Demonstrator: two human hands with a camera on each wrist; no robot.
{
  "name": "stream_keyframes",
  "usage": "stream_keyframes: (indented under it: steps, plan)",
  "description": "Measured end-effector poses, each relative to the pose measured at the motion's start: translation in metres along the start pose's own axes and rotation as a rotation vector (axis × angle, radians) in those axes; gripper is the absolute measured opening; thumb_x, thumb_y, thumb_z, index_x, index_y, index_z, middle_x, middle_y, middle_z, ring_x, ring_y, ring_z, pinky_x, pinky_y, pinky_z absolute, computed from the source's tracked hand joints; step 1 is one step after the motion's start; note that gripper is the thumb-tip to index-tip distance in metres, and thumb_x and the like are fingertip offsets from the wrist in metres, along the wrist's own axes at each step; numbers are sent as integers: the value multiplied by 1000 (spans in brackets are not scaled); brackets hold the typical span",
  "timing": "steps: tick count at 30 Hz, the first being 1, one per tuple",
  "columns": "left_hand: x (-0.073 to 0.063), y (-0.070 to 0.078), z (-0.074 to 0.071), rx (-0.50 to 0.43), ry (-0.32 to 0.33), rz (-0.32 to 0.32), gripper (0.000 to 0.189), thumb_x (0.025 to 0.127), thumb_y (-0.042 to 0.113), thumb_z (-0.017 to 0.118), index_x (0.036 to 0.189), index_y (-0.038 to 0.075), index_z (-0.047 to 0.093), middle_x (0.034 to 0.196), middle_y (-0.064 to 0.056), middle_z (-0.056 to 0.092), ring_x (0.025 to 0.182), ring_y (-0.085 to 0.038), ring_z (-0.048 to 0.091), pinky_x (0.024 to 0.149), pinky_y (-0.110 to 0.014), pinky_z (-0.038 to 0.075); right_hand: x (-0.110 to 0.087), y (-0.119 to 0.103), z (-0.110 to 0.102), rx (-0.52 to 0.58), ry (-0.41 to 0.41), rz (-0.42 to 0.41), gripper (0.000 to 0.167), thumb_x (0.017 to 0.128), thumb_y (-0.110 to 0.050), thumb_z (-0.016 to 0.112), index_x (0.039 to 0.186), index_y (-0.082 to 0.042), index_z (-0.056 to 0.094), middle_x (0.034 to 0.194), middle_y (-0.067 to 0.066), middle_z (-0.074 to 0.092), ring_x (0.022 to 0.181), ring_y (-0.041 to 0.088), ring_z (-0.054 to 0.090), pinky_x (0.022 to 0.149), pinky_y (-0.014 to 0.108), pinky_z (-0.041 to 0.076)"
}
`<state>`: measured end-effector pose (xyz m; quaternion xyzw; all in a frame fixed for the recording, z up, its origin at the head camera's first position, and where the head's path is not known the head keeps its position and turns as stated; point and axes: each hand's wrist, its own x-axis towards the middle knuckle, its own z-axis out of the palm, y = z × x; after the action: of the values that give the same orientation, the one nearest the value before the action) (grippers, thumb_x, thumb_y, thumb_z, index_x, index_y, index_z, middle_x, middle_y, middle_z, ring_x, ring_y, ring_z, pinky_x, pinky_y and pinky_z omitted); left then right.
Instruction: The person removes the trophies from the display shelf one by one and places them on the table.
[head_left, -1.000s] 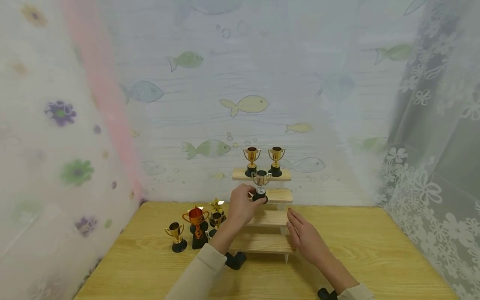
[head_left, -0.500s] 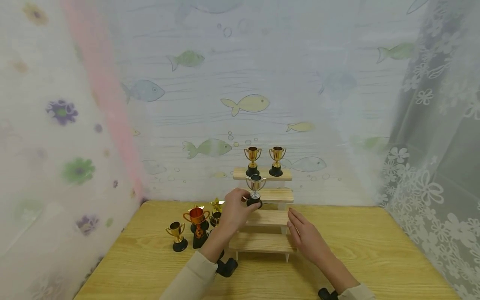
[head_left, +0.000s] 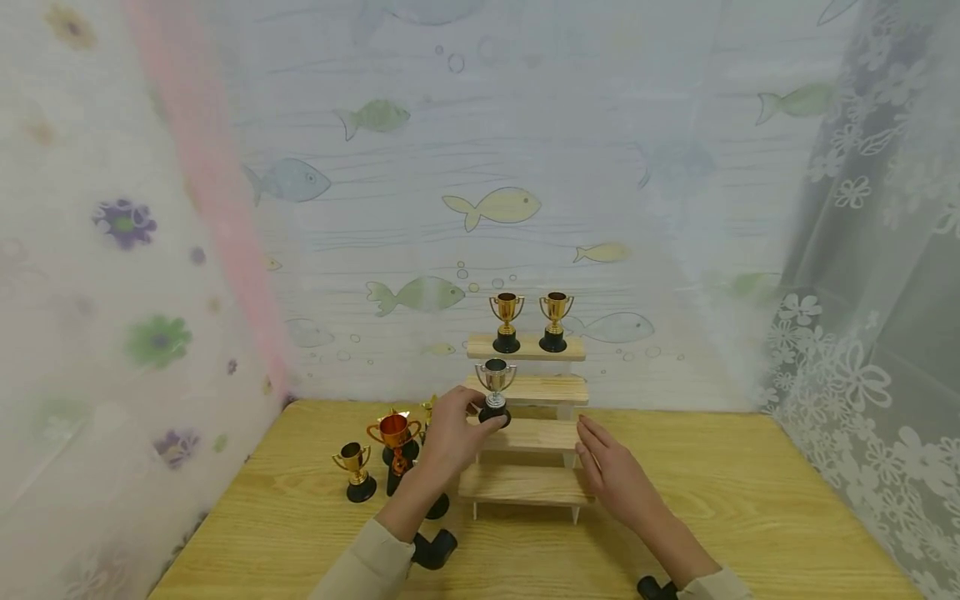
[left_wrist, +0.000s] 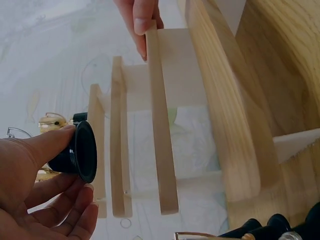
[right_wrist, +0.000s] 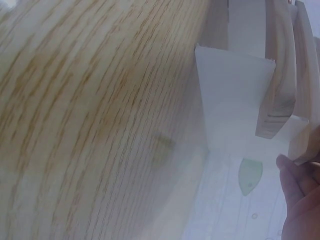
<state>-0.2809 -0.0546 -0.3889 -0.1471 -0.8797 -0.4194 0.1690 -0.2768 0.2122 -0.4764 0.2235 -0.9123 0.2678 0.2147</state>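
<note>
A small silver trophy cup [head_left: 495, 379] with a black base is upright in my left hand [head_left: 450, 433]. Thumb and fingers pinch the base [left_wrist: 86, 150], and its underside faces the camera in the left wrist view. It is in front of a stepped wooden display stand [head_left: 525, 483], near the middle steps; whether it touches one I cannot tell. My right hand [head_left: 615, 471] has its fingers straight against the right end of a step [left_wrist: 162, 130]. Two gold trophies, one left [head_left: 507, 321] and one right [head_left: 556, 321], stand on the top step.
Left of the stand, a gold trophy [head_left: 352, 471] and an orange-red trophy [head_left: 395, 433] stand on the wooden table [head_left: 712, 500], with several more partly hidden behind my left arm. Black devices [head_left: 435, 550] sit by both wrists. A fish-print curtain [head_left: 487, 125] hangs behind.
My left hand has carried the silver trophy down and to the left, from beside the top steps to lower in front of the stand. The right hand has stayed at the step's end.
</note>
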Motion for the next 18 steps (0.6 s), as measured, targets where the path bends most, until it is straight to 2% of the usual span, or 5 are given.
stream_keyframes:
  steps: [10, 14, 18]
  plan:
    - [-10, -14, -9, 14, -2, -8, 25, 88, 22, 83, 106, 6, 75, 102, -7, 67, 94, -30, 61, 77, -39, 51, -1, -1, 0, 0, -7, 14, 46, 110, -18, 50, 144, 12, 49, 151, 27, 48, 135, 44, 51, 103, 55, 47]
    - [-15, -18, -11, 26, -2, -9, 29, 88, 23, 83, 110, 6, 75, 105, -7, 67, 91, -25, 60, 74, -36, 50, -1, -1, 0, 5, -13, 18, 46, 110, -18, 49, 145, 12, 48, 152, 27, 47, 135, 44, 50, 104, 55, 47]
    - [-18, -23, -14, 17, 9, -2, 29, 88, 22, 83, 110, 6, 75, 99, -5, 67, 81, -19, 56, 66, -31, 47, -1, -1, 0, 7, -16, 20, 46, 110, -18, 49, 145, 12, 48, 152, 27, 46, 136, 43, 50, 104, 55, 46]
